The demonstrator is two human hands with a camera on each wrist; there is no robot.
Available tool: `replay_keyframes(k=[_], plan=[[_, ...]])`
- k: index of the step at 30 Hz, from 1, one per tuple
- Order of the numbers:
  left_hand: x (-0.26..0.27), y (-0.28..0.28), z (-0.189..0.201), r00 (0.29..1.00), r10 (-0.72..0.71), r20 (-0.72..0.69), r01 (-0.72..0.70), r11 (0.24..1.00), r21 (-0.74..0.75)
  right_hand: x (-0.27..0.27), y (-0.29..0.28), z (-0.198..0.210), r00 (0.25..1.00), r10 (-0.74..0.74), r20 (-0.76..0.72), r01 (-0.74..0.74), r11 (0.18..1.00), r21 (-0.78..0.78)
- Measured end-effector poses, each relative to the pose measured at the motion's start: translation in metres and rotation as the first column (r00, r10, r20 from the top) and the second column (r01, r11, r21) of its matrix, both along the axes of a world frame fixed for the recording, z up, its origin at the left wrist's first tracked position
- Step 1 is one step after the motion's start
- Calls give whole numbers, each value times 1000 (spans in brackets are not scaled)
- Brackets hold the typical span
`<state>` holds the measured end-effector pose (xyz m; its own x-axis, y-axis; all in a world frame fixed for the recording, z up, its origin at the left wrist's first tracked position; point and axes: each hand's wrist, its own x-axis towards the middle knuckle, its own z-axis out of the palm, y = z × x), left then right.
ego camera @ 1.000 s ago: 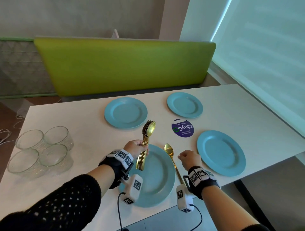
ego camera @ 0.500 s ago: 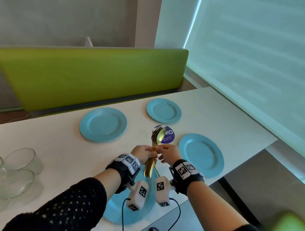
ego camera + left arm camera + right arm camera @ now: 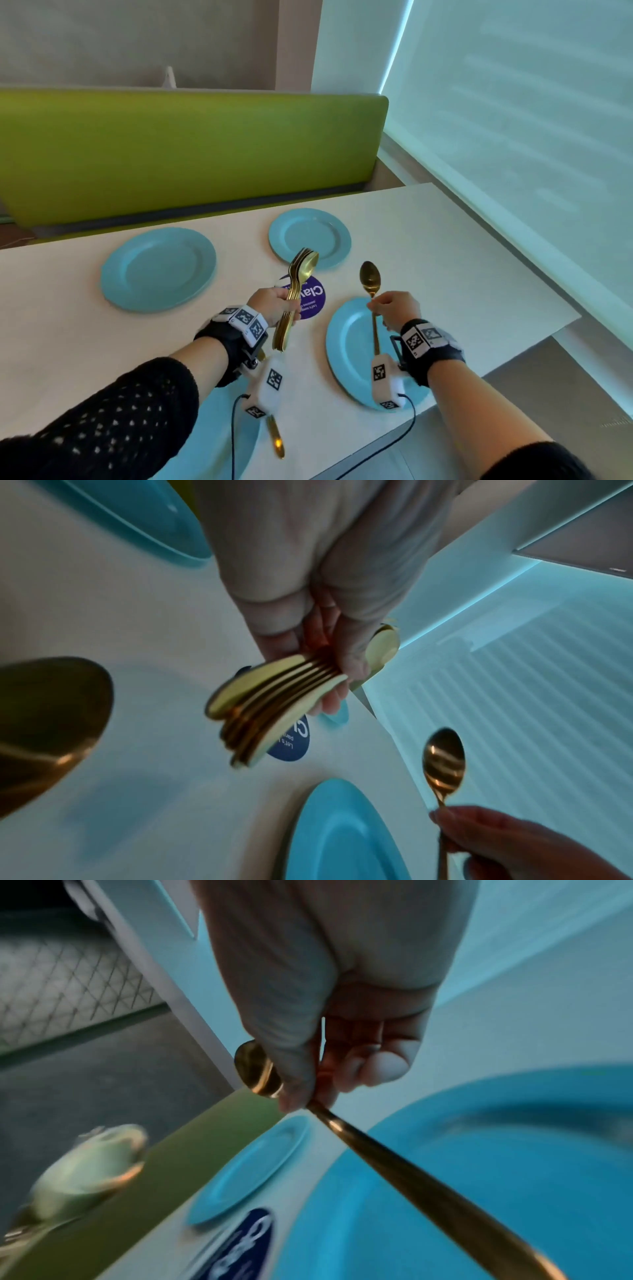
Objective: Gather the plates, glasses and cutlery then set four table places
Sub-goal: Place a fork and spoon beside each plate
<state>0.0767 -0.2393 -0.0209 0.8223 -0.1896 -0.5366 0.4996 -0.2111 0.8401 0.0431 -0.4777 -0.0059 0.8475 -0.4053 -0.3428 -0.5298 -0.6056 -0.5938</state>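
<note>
My left hand (image 3: pixel 284 305) grips a bundle of gold spoons (image 3: pixel 303 270) upright above the white table (image 3: pixel 445 260), handles fanned below the fist (image 3: pixel 274 710). My right hand (image 3: pixel 375 305) pinches a single gold spoon (image 3: pixel 370 279) by its neck, bowl up, over the near right blue plate (image 3: pixel 346 356). Its handle runs back toward the wrist (image 3: pixel 411 1177). Two more blue plates lie at the far left (image 3: pixel 157 269) and far right (image 3: pixel 310 238). A fourth plate (image 3: pixel 212 435) is mostly hidden under my left arm, with a gold spoon (image 3: pixel 275 442) lying beside it. No glasses are in view.
A round purple sticker (image 3: pixel 313 298) lies on the table between the plates. A green bench back (image 3: pixel 188 154) runs along the far side. The table's right edge (image 3: pixel 534 274) faces a window blind, and its near edge is just below my wrists.
My right hand came to the bundle, drew one spoon out and carried it right, over the near right plate. The view swung right, so the glasses left the frame.
</note>
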Motion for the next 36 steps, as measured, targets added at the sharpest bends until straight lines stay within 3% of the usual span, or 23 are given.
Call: replay_keyframes(k=[6, 12, 24, 36], plan=[[11, -21, -13, 999, 49, -19, -49, 999, 17, 11, -88, -13, 974, 52, -223, -124, 937, -326], [11, -33, -18, 995, 100, -24, -100, 995, 27, 14, -119, -28, 920, 83, -383, -269, 843, -466], [14, -48, -22, 991, 130, -14, -129, 991, 26, 16, -130, -53, 879, 77, -471, -326, 817, -476], [14, -53, -22, 989, 141, -55, -140, 990, 17, 17, -129, -67, 927, -27, -373, -146, 892, -428]])
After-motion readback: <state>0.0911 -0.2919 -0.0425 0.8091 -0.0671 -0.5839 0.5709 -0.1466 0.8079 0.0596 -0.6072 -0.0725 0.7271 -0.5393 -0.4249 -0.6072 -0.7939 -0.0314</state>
